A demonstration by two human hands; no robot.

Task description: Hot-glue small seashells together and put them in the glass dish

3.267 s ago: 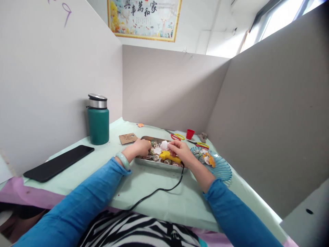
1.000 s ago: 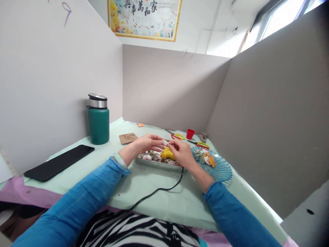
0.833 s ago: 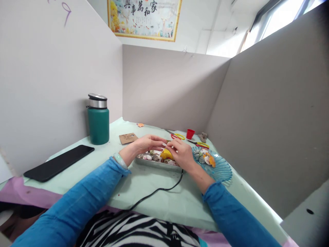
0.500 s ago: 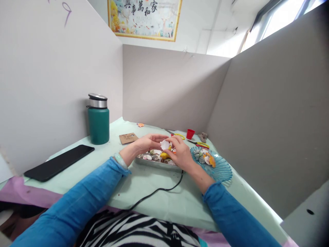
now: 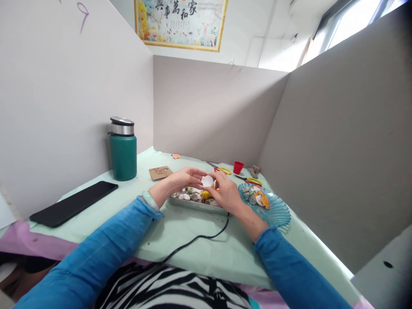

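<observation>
A white scallop-like seashell [image 5: 207,181] is held up over a shallow metal tray [image 5: 197,206] of mixed shells and small stones. My right hand [image 5: 227,191] pinches it from the right, between thumb and fingers. From the left, the fingers of my left hand [image 5: 184,180] close on its other edge; the thumb is partly hidden. Beneath the hands, a yellow piece [image 5: 206,195] lies among the tray's contents. To the right of my right hand sits a blue glass plate [image 5: 279,214] with grey, white and orange shells on it.
Behind the hands lie two pairs of scissors [image 5: 225,170] and a red cup [image 5: 238,168]. A brown card [image 5: 160,172], a green flask [image 5: 123,156] and a black phone-like slab [image 5: 74,203] are on the left. A black cable [image 5: 199,237] crosses the front. Grey partitions [image 5: 219,107] enclose the table.
The white shell has turned slightly between my fingers and shows a rounder face. Both hands stay in nearly the same place.
</observation>
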